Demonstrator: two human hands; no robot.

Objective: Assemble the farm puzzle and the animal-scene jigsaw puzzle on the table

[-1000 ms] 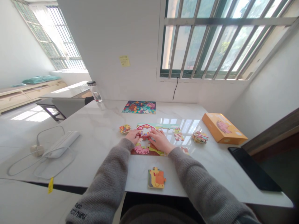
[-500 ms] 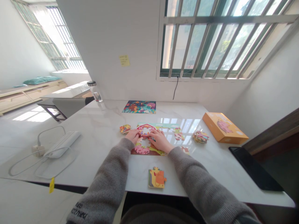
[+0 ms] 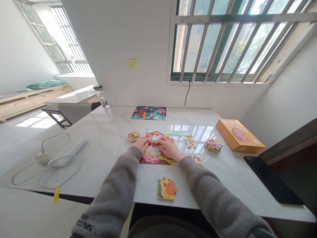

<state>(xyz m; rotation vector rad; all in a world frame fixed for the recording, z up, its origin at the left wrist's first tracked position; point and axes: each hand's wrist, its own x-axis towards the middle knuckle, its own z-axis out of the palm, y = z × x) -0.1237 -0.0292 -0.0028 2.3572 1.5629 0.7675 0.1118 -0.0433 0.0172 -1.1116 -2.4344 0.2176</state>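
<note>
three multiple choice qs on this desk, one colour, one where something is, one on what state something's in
1. What colour is the box with a pig on its lid?
a) blue
b) orange
c) green

2. Where is the stack of loose puzzle pieces?
a) on the window sill
b) on the floor
c) on the table, between the barn jigsaw and the box

3. What state is the barn jigsaw in?
a) unfinished, with a gap showing
b) finished, with no gaps
c) still boxed

Answers:
1. b, the lid and sides are plainly orange.
2. c, the stack lies on the table top right of the jigsaw.
3. a, an open gap shows just below the left hand and right hand.
</note>
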